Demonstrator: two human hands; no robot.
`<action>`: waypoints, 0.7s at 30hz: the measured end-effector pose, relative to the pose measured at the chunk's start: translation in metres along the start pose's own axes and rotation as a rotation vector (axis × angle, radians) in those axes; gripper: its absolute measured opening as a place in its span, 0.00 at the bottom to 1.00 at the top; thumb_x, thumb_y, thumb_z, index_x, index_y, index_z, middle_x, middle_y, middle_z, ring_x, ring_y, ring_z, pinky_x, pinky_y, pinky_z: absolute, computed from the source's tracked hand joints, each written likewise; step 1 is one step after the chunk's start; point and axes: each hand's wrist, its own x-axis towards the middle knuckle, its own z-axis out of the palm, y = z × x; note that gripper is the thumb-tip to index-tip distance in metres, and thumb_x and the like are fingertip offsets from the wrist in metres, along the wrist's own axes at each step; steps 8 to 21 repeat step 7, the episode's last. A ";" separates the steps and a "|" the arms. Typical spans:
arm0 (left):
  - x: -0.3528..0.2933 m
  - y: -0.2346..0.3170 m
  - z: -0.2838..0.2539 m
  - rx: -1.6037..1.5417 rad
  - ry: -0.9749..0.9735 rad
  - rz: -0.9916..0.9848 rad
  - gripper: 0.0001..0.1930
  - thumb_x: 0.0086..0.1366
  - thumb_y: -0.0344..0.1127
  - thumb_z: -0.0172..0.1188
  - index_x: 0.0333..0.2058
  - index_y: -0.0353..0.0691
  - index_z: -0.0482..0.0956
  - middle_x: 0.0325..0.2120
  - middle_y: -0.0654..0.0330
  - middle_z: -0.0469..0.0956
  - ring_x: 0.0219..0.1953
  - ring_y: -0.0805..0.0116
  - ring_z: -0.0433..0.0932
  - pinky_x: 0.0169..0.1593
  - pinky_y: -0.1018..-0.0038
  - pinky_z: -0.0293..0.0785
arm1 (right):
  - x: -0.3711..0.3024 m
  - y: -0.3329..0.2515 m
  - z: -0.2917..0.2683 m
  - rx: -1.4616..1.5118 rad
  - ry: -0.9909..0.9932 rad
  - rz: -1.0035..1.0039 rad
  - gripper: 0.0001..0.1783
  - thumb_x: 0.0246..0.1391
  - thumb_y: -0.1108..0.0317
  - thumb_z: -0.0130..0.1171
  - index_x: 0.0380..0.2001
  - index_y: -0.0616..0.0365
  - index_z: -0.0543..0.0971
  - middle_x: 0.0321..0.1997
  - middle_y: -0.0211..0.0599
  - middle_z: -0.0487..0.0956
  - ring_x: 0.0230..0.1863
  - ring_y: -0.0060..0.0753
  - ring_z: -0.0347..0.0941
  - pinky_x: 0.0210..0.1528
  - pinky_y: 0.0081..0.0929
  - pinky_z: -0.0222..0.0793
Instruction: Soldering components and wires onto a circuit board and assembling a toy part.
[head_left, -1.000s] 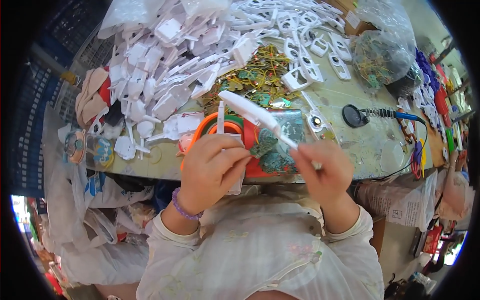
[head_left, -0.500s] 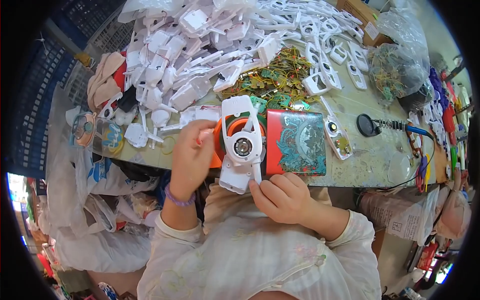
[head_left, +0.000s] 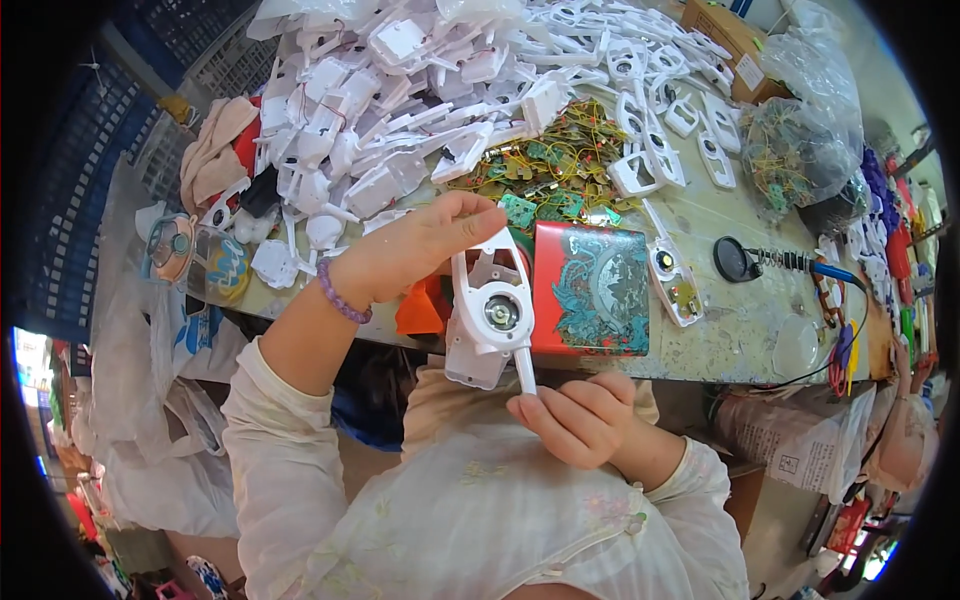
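A white plastic housing (head_left: 488,331), with a round dark-rimmed metallic centre and a narrow handle, is held over the table's front edge. My right hand (head_left: 575,418) pinches the end of its handle between thumb and curled fingers. My left hand (head_left: 415,245) reaches over from the left, its fingers closed about the far end of the housing and covering that part. Just behind the housing, an orange object (head_left: 421,308) shows only partly. A red box (head_left: 590,290) with a teal pattern lies right beside the housing.
White plastic housings (head_left: 390,110) are heaped across the back. In front of them lies a pile of green circuit boards with yellow wires (head_left: 550,160). At the right are an open housing with a board (head_left: 673,265) and a soldering iron in its stand (head_left: 790,258). A clear jar (head_left: 215,265) stands left.
My left hand has moved from the housing's left side up and right onto its far end. The housing has shifted slightly right and toward me, and my right hand has moved slightly right.
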 end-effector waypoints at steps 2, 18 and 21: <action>-0.004 -0.002 0.004 -0.333 0.029 -0.066 0.27 0.64 0.49 0.54 0.55 0.36 0.62 0.39 0.63 0.72 0.41 0.77 0.72 0.44 0.78 0.72 | 0.002 0.003 -0.007 -0.017 0.060 0.017 0.12 0.39 0.68 0.69 0.30 0.56 0.78 0.23 0.22 0.75 0.21 0.20 0.65 0.24 0.19 0.52; 0.002 -0.011 -0.006 -0.310 -0.073 -0.142 0.34 0.60 0.54 0.57 0.57 0.38 0.59 0.45 0.61 0.71 0.44 0.73 0.73 0.49 0.75 0.71 | 0.004 0.003 -0.009 0.011 0.071 0.063 0.13 0.40 0.67 0.69 0.30 0.56 0.78 0.23 0.21 0.75 0.20 0.19 0.64 0.25 0.19 0.51; 0.002 -0.011 -0.006 -0.310 -0.073 -0.142 0.34 0.60 0.54 0.57 0.57 0.38 0.59 0.45 0.61 0.71 0.44 0.73 0.73 0.49 0.75 0.71 | 0.004 0.003 -0.009 0.011 0.071 0.063 0.13 0.40 0.67 0.69 0.30 0.56 0.78 0.23 0.21 0.75 0.20 0.19 0.64 0.25 0.19 0.51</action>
